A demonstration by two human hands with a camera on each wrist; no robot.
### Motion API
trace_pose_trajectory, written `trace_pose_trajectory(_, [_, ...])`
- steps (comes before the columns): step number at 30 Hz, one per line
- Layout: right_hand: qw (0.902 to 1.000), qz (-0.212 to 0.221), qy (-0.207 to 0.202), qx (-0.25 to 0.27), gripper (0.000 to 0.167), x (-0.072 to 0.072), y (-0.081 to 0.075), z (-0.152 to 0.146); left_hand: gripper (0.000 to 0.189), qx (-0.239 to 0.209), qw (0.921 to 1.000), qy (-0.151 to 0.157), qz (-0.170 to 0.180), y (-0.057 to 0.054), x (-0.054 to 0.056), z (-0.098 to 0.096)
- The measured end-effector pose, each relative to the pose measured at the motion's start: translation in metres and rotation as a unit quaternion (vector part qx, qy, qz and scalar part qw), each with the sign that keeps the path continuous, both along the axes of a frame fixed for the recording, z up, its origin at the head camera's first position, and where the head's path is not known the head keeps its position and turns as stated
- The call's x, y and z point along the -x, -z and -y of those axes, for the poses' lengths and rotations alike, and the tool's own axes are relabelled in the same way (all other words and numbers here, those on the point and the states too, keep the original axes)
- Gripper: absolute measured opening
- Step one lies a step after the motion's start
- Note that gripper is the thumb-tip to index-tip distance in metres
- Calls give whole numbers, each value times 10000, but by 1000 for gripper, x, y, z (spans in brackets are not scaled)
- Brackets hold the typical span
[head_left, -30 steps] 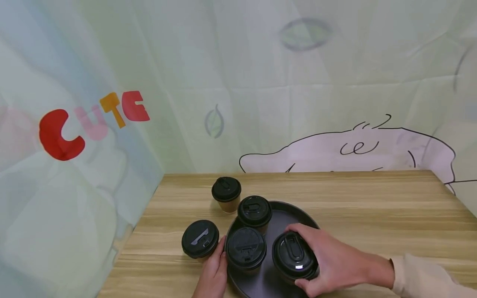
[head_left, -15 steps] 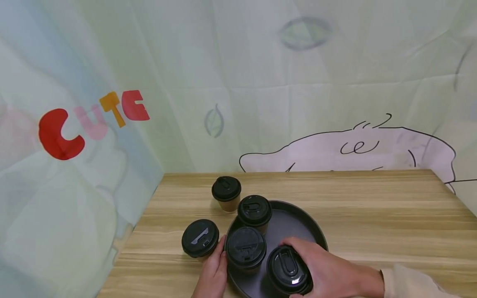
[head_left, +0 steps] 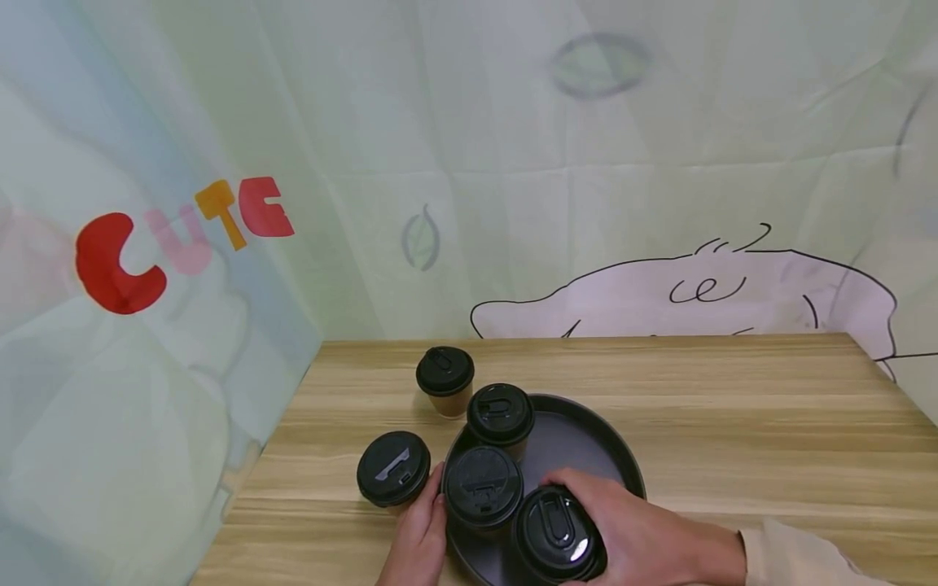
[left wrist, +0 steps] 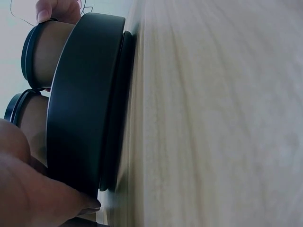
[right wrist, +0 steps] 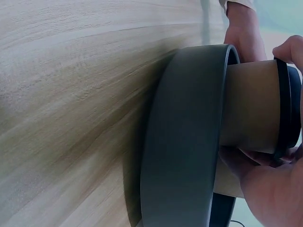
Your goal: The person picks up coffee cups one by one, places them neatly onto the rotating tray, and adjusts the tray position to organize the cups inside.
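My right hand (head_left: 633, 529) grips a brown paper coffee cup (right wrist: 251, 106) by its black lid and upper side, thumb and fingers on either side. This cup stands upright inside the round dark tray (head_left: 575, 435), at its near part. Right beside it is a second lidded coffee cup (head_left: 484, 488), and a third coffee cup (head_left: 501, 415) stands behind that one at the tray's left. My left hand (head_left: 418, 537) holds the tray's left side; in the left wrist view its fingers (left wrist: 52, 201) curve against the tray wall.
Outside the tray, one lidded cup (head_left: 393, 470) stands left of it, close to my left hand. Another lidded cup (head_left: 444, 374) is farther back. The wooden table (head_left: 769, 423) ends at a printed cloth backdrop (head_left: 498, 179).
My right hand has moved the coffee cup toward me and leftward across the tray, up to the cup beside it. The left hand and the other cups stay where they were.
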State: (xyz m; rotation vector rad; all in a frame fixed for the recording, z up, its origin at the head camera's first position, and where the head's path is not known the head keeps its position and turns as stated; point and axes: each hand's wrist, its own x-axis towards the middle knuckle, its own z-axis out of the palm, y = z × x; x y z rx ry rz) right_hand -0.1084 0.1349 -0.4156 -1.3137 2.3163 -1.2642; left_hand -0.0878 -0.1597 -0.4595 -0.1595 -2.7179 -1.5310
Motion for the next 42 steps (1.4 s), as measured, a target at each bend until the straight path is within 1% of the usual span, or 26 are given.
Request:
trace_pose_trajectory(1, [9998,184,-46,43,75,0,-1,0,45,-1,10000,2,7,0,0,0])
trace_pose_trajectory(2, [9996,270,-74,88,74,0,-1,1,45,14,10000,17,-4,0,0,0])
trace_pose_trajectory(4, [9993,262,-164,196,72,0,-1,1,45,-4,10000,29,22,0,0,1])
trace_pose_trajectory(5, [9989,328,-215,265,71,0,-2,1,45,-7,10000,32,24,0,0,1])
trace_pose_trajectory(7, [9986,379,-217,299,71,0,-1,1,46,-14,10000,42,21,0,0,1])
trace_pose_trajectory(8, [9987,334,-211,311,71,0,-1,2,46,-23,10000,40,28,-1,0,1])
trace_pose_trajectory(10, [9981,542,-137,257,72,-2,-1,2,45,6,10000,29,-8,-1,0,0])
trace_pose_trajectory(13, [9965,833,77,76,75,-4,0,1,45,33,10000,18,-46,0,0,0])
trace_pose_trajectory(15, [9969,757,208,-60,77,-4,1,1,46,-6,10000,14,-13,0,0,0])
trace_pose_trajectory(16, [9981,554,245,-93,78,-4,2,0,46,-41,10000,21,17,-1,0,0])
trace_pose_trajectory(17, [9986,443,269,-123,79,-4,3,0,46,-69,10000,30,39,-1,0,0])
trace_pose_trajectory(20, [9993,303,216,-56,78,-4,5,-1,46,-134,9998,39,114,-2,-1,0])
trace_pose_trajectory(22, [9987,491,116,60,75,-4,5,-1,46,-107,9999,43,100,-2,-1,0])
trace_pose_trajectory(24, [9961,858,12,184,73,-4,5,0,46,-74,9999,30,85,-2,0,0])
trace_pose_trajectory(27, [9918,1232,-106,325,73,-4,3,0,46,-4,10000,25,32,-1,0,0])
trace_pose_trajectory(28, [9916,1252,-97,310,73,-4,3,0,46,18,10000,24,17,0,0,0])
trace_pose_trajectory(30, [9941,1055,-78,227,75,-4,3,-1,46,67,10000,25,-2,1,1,0])
trace_pose_trajectory(31, [9961,875,-23,140,77,-4,3,-2,46,74,10000,33,-1,1,1,1])
trace_pose_trajectory(33, [9993,364,88,-59,82,-1,2,-6,46,74,10000,31,30,1,1,1])
trace_pose_trajectory(35, [9996,-53,210,-169,84,4,-1,-12,46,83,9999,39,50,1,1,1])
trace_pose_trajectory(38, [9983,-297,491,-111,78,17,-9,-23,46,92,9999,48,56,1,1,1])
trace_pose_trajectory(39, [9980,-198,596,-33,75,24,-12,-26,46,92,9999,55,58,0,1,1])
trace_pose_trajectory(41, [9959,-205,875,43,69,40,-15,-33,46,67,9999,47,60,0,0,1])
trace_pose_trajectory(42, [9942,-198,1059,-8,68,48,-16,-36,46,51,10000,47,57,-1,0,1])
